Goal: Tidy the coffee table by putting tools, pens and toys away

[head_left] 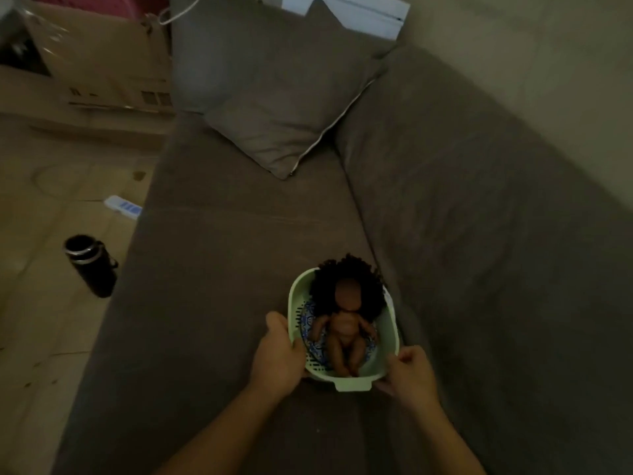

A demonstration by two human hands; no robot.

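Low in the frame's centre, a green basket point(388, 332) on the sofa point(222, 269) is gripped by the left hand point(279, 354) and right hand point(409, 371) at opposite rims; the doll point(342, 323) lies inside, head up-frame.

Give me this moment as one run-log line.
left hand: grips basket rim | right hand: grips basket rim | basket: green, over sofa seat, contact unclear | doll: lying face-up in basket
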